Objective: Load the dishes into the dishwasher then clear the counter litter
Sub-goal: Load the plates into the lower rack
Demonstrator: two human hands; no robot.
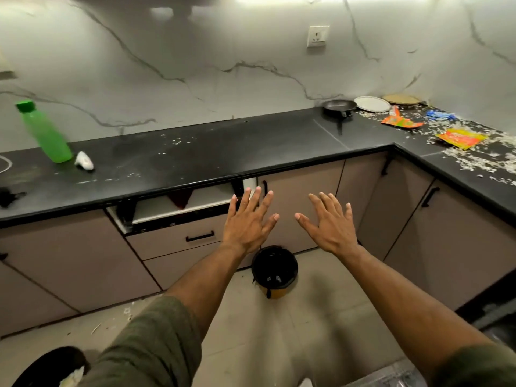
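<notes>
- Left hand (247, 222) and right hand (332, 223) are held out in front of the cabinets, fingers spread apart, holding nothing.
- Frying pan (339, 106), white plate (372, 103) and tan plate (401, 98) sit along the surface's back edge near the right corner.
- Orange wrappers (401, 122) and white scraps (474, 157) litter the surface's right wing.

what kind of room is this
Most likely a home kitchen: an L-shaped black counter over drawers and cabinets, a frying pan and white plate in the far corner, and a wall socket on the marble-look backsplash. Wrappers and scraps litter the counter's right side.
</notes>
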